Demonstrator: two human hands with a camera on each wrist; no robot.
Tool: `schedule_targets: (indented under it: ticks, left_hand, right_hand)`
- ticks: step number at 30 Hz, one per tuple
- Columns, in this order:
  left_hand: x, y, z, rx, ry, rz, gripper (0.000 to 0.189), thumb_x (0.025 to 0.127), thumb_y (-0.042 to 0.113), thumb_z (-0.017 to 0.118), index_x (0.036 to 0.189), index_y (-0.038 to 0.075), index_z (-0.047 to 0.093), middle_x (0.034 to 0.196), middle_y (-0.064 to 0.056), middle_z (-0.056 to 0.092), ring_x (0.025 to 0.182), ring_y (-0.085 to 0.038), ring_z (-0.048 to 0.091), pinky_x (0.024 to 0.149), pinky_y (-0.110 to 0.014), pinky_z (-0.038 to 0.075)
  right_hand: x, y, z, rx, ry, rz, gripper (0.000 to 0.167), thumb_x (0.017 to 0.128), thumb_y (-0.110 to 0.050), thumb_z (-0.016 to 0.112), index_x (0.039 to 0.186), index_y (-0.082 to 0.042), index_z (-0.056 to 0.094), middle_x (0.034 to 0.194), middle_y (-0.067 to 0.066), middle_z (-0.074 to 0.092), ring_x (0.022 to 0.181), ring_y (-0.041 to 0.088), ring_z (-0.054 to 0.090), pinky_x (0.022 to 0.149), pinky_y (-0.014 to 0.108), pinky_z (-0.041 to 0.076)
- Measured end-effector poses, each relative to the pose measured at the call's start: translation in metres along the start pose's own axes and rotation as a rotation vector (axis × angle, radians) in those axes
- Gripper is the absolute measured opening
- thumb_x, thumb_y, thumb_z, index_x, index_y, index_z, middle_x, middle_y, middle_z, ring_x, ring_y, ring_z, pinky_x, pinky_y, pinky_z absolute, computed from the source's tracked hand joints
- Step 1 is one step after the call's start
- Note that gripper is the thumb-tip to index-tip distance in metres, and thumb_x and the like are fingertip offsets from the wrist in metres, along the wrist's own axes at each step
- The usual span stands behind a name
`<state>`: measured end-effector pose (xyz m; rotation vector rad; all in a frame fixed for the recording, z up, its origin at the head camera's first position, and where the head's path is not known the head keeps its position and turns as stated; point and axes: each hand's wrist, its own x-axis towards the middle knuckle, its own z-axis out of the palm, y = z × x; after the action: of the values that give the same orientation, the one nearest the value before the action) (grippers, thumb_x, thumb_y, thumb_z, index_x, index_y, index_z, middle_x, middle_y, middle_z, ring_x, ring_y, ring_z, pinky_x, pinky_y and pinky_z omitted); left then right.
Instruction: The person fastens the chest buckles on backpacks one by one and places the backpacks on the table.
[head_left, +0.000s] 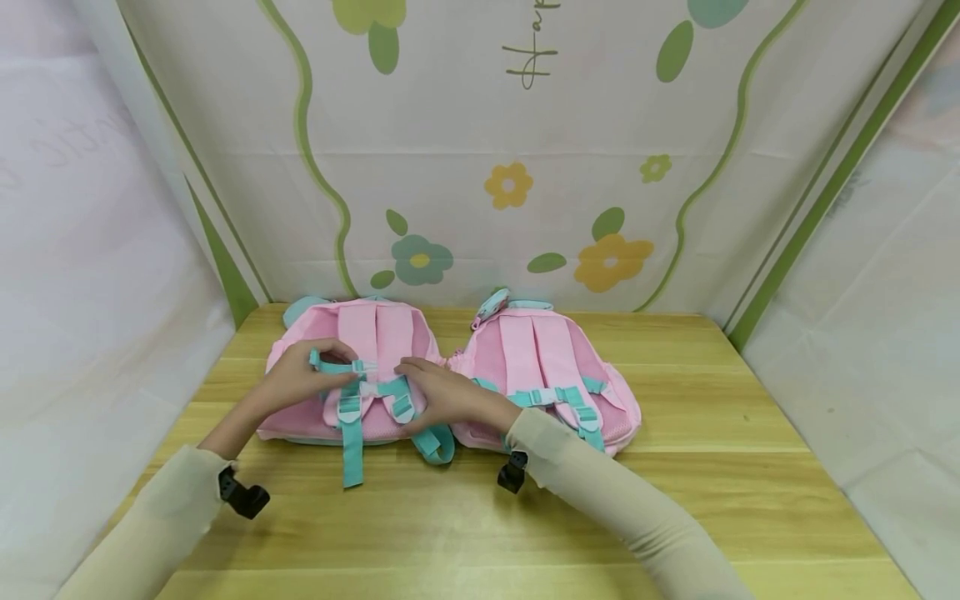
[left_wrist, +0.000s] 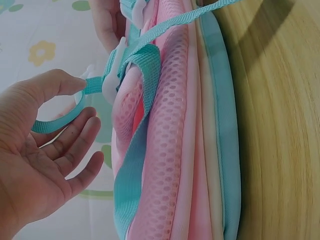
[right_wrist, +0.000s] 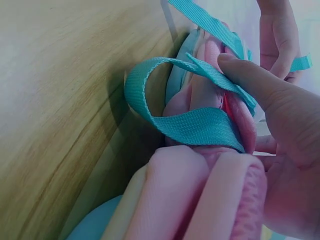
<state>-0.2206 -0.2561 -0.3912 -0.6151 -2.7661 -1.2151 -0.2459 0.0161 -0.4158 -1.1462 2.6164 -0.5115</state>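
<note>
A pink backpack (head_left: 300,421) lies at the left with its straps facing up. My left hand (head_left: 303,371) holds its turquoise chest strap (left_wrist: 60,122), thumb close to the small whitish buckle (head_left: 370,367); the strap bends into a loop by the palm. The other buckle half (head_left: 369,388) lies just below, on a short turquoise strap. My right hand (head_left: 442,393) curves round the right shoulder strap (head_left: 395,333), thumb (right_wrist: 245,72) beside its turquoise webbing (right_wrist: 200,125); its fingertips are partly hidden. White adjusters (left_wrist: 112,82) sit on the webbing.
A second pink backpack (head_left: 611,392) lies against the first at the right, its chest buckle (head_left: 547,396) joined. Loose webbing (head_left: 352,454) hangs onto the wooden table (head_left: 465,533). A printed cloth (head_left: 450,125) rises behind; white cloth stands at both sides.
</note>
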Motion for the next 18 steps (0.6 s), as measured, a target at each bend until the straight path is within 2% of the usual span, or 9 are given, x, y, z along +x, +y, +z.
schedule_targets:
  ticks: [11,15,18]
  left_hand:
    - [-0.004,-0.003,-0.008,-0.044,-0.007,0.054,0.019,0.088,0.013,0.081,0.103,0.006,0.073,0.098,-0.007,0.075,0.092,-0.012,0.068,0.081,-0.015,0.054]
    - [-0.005,-0.006,-0.009,-0.061,-0.008,0.084,0.017,0.088,0.01,0.08,0.102,0.005,0.073,0.097,-0.008,0.075,0.091,-0.011,0.069,0.081,-0.015,0.054]
    - [-0.005,-0.008,-0.011,-0.078,-0.012,0.107,0.015,0.088,0.008,0.079,0.102,0.005,0.073,0.097,-0.008,0.075,0.09,-0.01,0.069,0.081,-0.015,0.055]
  right_hand:
    - [0.005,-0.012,-0.003,-0.039,0.003,-0.053,0.097,0.082,-0.055,0.079,0.157,-0.012,0.037,0.166,0.008,0.032,0.155,0.021,0.029,0.122,0.034,0.033]
    - [0.009,-0.013,-0.001,-0.027,0.011,-0.064,0.094,0.086,-0.06,0.074,0.158,-0.014,0.036,0.166,0.006,0.032,0.155,0.02,0.028,0.123,0.035,0.032]
    - [0.01,-0.016,-0.002,0.011,0.016,-0.056,0.085,0.091,-0.059,0.069,0.158,-0.016,0.038,0.167,0.004,0.032,0.155,0.02,0.028,0.123,0.037,0.033]
